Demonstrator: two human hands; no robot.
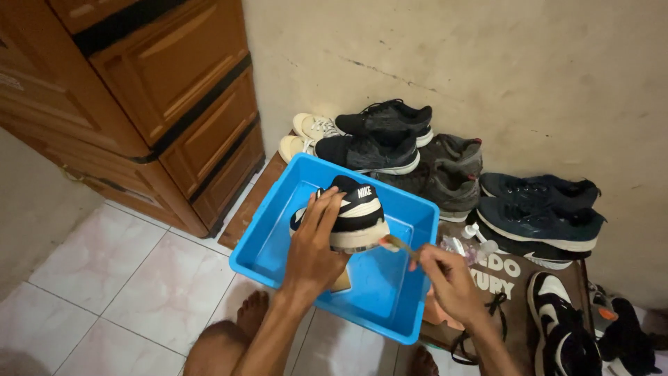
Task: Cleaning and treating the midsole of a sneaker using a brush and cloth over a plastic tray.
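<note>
While the left hand (314, 240) grips the black low-top sneaker with the white side mark and cream sole (351, 212) from the side, fingers curled over its upper and thumb under it, the shoe hangs tilted above the rectangular bright-blue plastic tub (268, 240) with its heel end turned toward the right hand (445, 275). A slip looks likely if the shoe is wet, since only one hand bears its weight; it would drop into the tub and could knock the small tan block (342, 281) lying on the tub floor under the wrist. The right hand is closed into a pinch around the thin wooden-handled brush (396, 244), whose tip touches the edge of the cream sole. Pressing too hard at that shallow angle could skid the tip off the sole, in my judgement, or flick water over the brown printed mat (511, 278) beside the tub. Bare feet (252, 312) rest on the white floor tiles (104, 278) just beside the tub, so any spill makes slick footing. Beyond the tub, dark sneakers (386, 132) and a cream pair (306, 136) stand in a row against the wall, well apart from the brushing; splashes could reach the nearest grey pair (445, 177).
</note>
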